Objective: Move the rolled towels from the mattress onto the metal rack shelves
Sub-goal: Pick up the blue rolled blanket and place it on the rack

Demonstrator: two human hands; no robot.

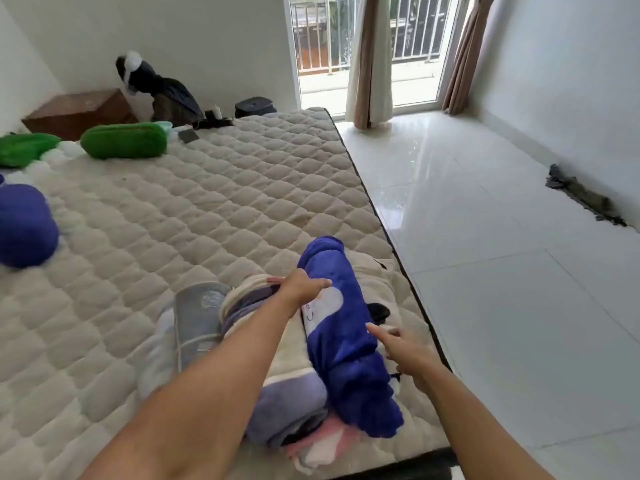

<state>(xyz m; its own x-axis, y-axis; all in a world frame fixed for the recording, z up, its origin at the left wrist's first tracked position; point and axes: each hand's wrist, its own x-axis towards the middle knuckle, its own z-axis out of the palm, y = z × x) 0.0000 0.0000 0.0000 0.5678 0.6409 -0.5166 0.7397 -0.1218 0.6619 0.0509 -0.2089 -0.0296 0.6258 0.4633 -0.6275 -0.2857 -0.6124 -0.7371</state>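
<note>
Two green rolled towels (124,140), two blue (346,327), two hands (304,287).

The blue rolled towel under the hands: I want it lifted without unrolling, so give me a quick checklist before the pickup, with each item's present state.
1. Left hand on the blue rolled towel: ok, palm resting on its far part.
2. Right hand gripping: not ok, fingers open, only reaching its side.
3. Roll intact: ok, still rolled, though the near end looks loose.
4. Free of the neighbours: not ok, it lies against the lavender towel and a pink cloth.
5. Support: ok, on the mattress, near its right edge.
6. Metal rack ready: cannot tell, not in view.
</note>
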